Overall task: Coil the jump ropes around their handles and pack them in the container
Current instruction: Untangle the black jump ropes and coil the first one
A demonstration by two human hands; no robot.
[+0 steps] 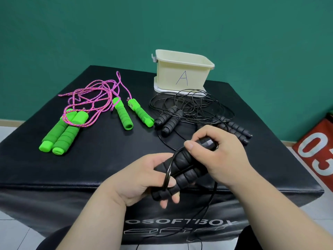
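1. From the head view we see the left hand (138, 177) curled round the lower half of a pair of black foam handles (183, 170), thumb on top and fingertips showing beneath.
2. The right hand (221, 159) closes tightly over the upper end of the same handles, its thumb pressed on the foam beside the end cap.
3. A thin black cord (168, 170) loops across the held handles and the left fingers, then trails down the front of the black soft box (54, 168).
4. The cream container (182, 73), marked A, stands upright at the far edge of the box, well apart from both hands; we cannot tell what is inside.
5. Two other black pairs (168, 120) lie among loose cord near the container, and green handles (63, 132) with pink rope (90, 94) lie uncoiled to the left.
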